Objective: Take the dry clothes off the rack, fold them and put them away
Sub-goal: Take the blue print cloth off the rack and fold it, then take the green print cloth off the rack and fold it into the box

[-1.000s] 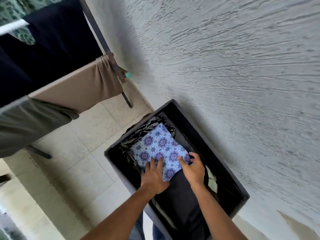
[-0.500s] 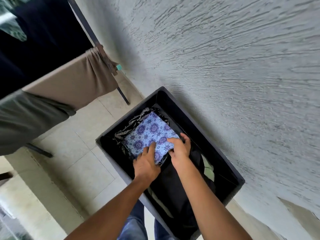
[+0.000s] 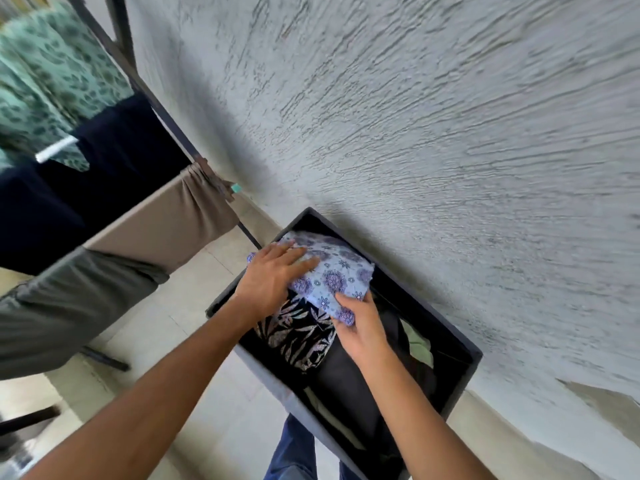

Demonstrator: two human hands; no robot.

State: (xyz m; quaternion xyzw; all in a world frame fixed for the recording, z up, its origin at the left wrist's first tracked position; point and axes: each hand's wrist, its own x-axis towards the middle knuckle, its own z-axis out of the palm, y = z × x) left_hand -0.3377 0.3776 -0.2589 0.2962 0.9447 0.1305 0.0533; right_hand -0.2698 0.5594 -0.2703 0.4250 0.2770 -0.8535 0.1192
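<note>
Dark rack (image 3: 157, 105), clothes (image 3: 162, 220) hanging; beside it the grey bin (image 3: 462, 386), where the folded blue floral cloth (image 3: 334, 268) sits at the far end. My left hand (image 3: 272, 277) presses it, fingers straight; my right hand (image 3: 362, 329) pinches its near corner. I should lower evenly, keeping folds square.

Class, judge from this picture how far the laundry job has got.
Done: folded clothes, including a black leaf-print piece, lie in the grey bin. In hand: the left hand lies flat on the blue floral cloth; the right hand grips its near corner. Left: a tan cloth, an olive garment, a navy garment and a green patterned garment hang on the rack.
</note>
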